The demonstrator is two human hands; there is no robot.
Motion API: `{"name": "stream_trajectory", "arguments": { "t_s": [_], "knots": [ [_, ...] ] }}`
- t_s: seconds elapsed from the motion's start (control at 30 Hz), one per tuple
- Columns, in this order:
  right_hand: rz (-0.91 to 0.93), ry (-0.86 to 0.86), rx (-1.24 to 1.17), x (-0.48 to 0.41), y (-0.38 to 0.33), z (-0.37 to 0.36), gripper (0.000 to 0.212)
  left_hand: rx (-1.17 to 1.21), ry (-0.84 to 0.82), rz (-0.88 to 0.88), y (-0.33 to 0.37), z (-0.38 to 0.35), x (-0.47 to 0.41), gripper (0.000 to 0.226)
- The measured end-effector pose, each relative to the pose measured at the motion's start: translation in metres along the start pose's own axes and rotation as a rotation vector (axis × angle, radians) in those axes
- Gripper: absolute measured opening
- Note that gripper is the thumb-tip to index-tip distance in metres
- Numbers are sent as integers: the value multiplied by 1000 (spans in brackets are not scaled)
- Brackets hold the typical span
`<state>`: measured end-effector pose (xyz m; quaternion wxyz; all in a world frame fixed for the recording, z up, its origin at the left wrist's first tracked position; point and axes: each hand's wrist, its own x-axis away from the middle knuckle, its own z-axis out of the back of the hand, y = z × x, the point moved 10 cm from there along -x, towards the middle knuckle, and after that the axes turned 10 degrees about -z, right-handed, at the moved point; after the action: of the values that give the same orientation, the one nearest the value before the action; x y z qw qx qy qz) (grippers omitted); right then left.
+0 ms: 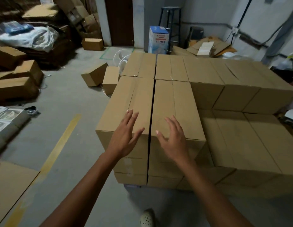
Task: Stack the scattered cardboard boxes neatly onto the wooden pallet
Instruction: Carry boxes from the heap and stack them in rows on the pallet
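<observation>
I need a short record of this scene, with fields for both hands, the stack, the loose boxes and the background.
left hand: open, fingers spread, over near-left top brown cardboard box
right hand: open, fingers spread, over near-right top brown cardboard box
stack: brown cardboard boxes in layers, lower step front right
gap: narrow dark slit between the two near columns
loose boxes: tilted small brown cardboard box and a second one on grey floor, left of stack
pallet: hidden
background: blue-and-white carton, tall dark stool
</observation>
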<state>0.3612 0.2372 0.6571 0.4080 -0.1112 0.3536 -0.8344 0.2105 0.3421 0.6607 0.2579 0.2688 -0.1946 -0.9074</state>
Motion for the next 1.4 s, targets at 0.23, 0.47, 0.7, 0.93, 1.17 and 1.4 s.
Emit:
{"name": "stream_trajectory", "arguments": {
  "t_s": [0.23, 0.47, 0.7, 0.93, 1.17, 1.4],
  "knots": [
    [85, 55, -116, 104, -33, 15, 69, 44, 148, 25, 36, 60, 103, 74],
    [132, -30, -203, 168, -76, -33, 72, -10, 200, 131, 1, 99, 198, 68],
    [174, -227, -141, 190, -126, -145, 72, -25, 213, 280, -89, 130, 291, 65],
    [145, -416, -110, 174, -198, -278, 81, -69, 232, 456, -222, 191, 350, 74],
    [128, -504, -64, 135, -266, -386, 78, -116, 205, 546, -337, 251, 357, 72],
    [97, -488, 3, 69, -292, -440, 73, -121, 206, 507, -429, 268, 294, 70]
  ]
}}
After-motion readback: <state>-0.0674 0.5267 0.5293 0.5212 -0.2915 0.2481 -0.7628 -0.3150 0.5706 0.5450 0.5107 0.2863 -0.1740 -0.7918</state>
